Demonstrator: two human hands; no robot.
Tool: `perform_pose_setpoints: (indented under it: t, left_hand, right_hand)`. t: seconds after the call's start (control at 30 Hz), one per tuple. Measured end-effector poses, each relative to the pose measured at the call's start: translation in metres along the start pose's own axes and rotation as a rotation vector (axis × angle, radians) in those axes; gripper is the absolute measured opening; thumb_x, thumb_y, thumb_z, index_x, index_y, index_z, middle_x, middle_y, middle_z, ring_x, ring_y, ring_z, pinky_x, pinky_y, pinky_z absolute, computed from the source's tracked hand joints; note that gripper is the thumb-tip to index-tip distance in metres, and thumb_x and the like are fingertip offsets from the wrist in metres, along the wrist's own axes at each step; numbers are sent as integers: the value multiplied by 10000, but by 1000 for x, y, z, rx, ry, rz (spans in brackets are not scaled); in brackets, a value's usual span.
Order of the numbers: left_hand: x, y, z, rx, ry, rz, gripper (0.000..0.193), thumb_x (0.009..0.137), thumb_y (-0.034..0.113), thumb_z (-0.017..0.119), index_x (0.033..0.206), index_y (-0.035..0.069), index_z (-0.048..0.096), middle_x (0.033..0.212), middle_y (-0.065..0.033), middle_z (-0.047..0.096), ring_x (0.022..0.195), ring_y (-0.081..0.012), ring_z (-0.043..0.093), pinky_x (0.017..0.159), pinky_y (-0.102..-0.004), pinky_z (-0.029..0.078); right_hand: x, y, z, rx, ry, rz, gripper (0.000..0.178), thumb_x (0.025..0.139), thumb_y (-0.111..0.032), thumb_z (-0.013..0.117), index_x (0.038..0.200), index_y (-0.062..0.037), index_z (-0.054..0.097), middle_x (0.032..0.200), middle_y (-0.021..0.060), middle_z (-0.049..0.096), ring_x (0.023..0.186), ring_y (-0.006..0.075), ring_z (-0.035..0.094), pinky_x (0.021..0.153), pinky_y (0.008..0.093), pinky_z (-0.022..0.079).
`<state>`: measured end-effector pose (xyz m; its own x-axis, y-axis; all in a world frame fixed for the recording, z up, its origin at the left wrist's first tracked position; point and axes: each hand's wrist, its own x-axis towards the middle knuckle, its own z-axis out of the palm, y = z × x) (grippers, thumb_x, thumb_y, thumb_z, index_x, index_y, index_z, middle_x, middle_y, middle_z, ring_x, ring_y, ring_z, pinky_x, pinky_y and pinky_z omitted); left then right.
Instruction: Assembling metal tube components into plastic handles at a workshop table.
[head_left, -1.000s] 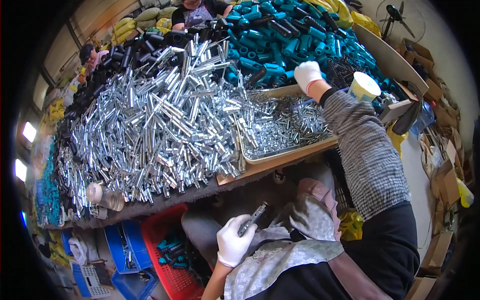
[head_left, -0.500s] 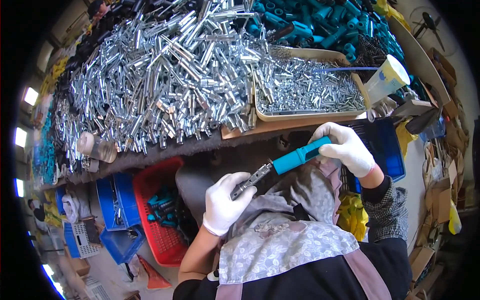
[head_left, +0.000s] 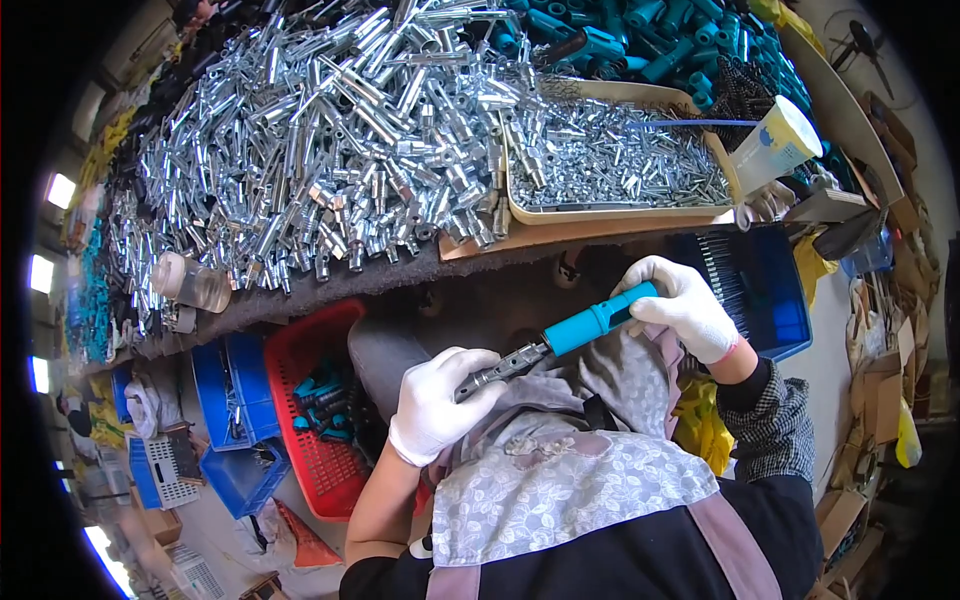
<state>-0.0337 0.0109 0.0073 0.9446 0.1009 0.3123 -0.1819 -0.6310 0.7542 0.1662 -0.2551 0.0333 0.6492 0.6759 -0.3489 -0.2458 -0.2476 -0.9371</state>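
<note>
I've got the worktop (head_left: 400,270) piled with metal parts (head_left: 330,180). My right hand (head_left: 690,312), over the teal heap (head_left: 665,45) a second ago, is now down in front, fingers grasping a teal plastic handle (head_left: 580,326) by its upper right end. My left hand (head_left: 432,402), forearm angled up, still grips the metal shaft (head_left: 512,364) at the handle's lower left end.

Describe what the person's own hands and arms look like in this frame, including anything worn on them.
The left hand wears a white glove; the forearm is bare down to a black sleeve. The right hand wears another white glove, with a reddish wrist edge, then a black cuff and a dark-and-light checked sleeve.
</note>
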Motion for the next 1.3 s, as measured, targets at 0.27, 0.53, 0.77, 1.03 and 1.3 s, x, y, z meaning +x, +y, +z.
perform_pose_setpoints:
  t: [0.27,0.53,0.77,1.03,1.3]
  left_hand:
    - [3,1,5,10,-94,99,307,745,133,818,1014,49,695,855,-120,698,707,-288,697,635,-348,553]
    - [6,12,11,73,-242,114,531,712,322,860,1136,61,678,922,-128,718,745,-308,708,652,-369,561]
    - [9,10,15,123,-392,127,633,783,422,789,1308,109,623,874,-128,685,710,-320,696,623,-397,554]
    - [12,12,32,120,-373,130,593,774,298,812,1290,70,629,882,-156,688,748,-352,698,662,-403,557]
    - [22,16,38,120,-127,151,457,819,296,779,1213,97,661,791,-118,670,675,-318,685,603,-389,556]
  right_hand:
    - [-2,7,11,-91,-338,52,358,876,-191,722,1122,52,629,869,88,695,749,124,675,703,262,551]
    - [8,7,44,-311,-532,67,436,889,-334,751,1137,20,695,726,64,669,525,109,602,500,248,468]
    - [8,16,52,-220,-530,78,606,902,-322,748,1340,57,571,799,89,678,548,102,572,511,264,461]
    - [16,3,60,-427,-538,-17,623,899,-340,743,1340,63,567,802,126,683,540,126,603,520,281,472]
    - [102,-57,-21,-1176,326,-1013,134,847,-165,632,882,-89,736,824,120,666,795,339,666,729,432,541]
